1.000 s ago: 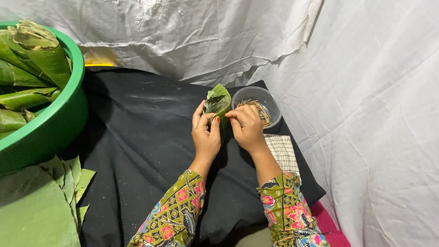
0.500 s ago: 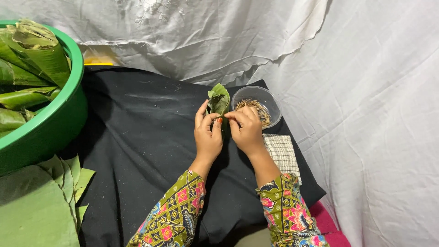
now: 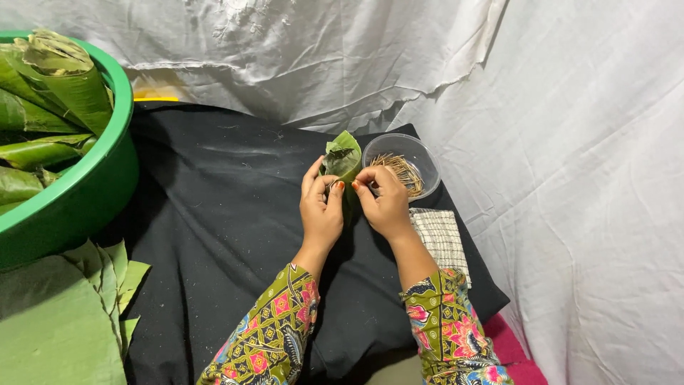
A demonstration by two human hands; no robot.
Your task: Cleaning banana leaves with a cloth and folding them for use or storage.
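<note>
Both hands, left hand (image 3: pixel 322 214) and right hand (image 3: pixel 385 203), pinch a folded leaf parcel (image 3: pixel 343 160) beside the stick bowl (image 3: pixel 426 153); pinning seems underway, needing a steady push.

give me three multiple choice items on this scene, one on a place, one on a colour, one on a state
1. Where does the clear bowl of thin sticks stand?
A. inside the basin
B. on the black cloth, just beyond the right hand
C. on the checked cloth

2. What colour is the basin that holds the rolled leaves?
A. green
B. red
C. white

3. How is the small leaf parcel held?
A. lying flat, untouched
B. in the left hand alone
C. between both hands, above the cloth

Answers:
1 B: the bowl sits on the black cloth past the right hand.
2 A: its rim and wall are green.
3 C: the left hand and the right hand both pinch the folded leaf.
</note>
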